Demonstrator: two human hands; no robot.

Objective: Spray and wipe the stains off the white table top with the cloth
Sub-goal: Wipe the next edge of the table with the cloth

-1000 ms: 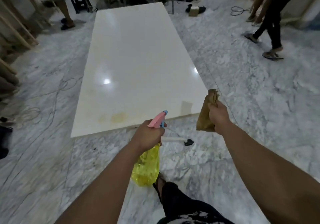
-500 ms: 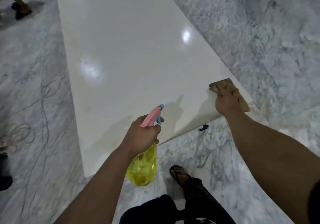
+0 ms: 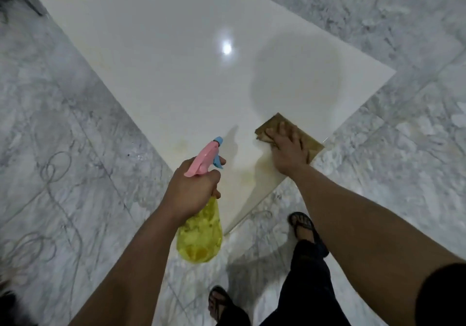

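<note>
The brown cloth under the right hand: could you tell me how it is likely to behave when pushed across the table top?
The brown folded cloth probably stays soft and floppy, since it lies flat beneath the right hand. It would likely glide easily, as the glossy white table top looks smooth. Its corner already sits at the edge, so it may slip off.

Both forearms are bare down to the hands, with a dark short sleeve (image 3: 443, 298) at the right upper arm. Black trousers (image 3: 305, 288) cover the legs, and dark strapped sandals (image 3: 303, 224) are on the feet.
</note>
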